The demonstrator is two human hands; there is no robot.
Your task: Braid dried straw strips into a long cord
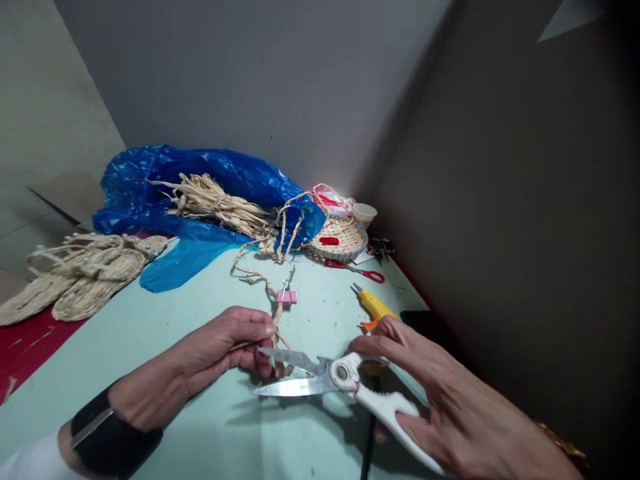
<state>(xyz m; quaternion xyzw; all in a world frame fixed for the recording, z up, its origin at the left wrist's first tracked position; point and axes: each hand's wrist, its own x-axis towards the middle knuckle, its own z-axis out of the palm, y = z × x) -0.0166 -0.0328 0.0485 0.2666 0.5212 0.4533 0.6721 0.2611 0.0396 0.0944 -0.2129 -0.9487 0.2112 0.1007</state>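
Scissors (342,375), strand (279,311), glue gun (376,305) partly hidden, blue bag (133,177), basket (354,239) beyond

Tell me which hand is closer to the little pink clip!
The left. Your left hand pinches the straw just below and left of the pink clip; your right hand is farther away, off to the right, holding the scissors.

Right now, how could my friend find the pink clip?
Start at the big blue bag at the back of the pale green table. Come nearer, towards the left hand: just beyond it, the pink clip sits on a pale fibre strand. Its pink body and silvery wire arms stand out from the straw-coloured braid beside it.
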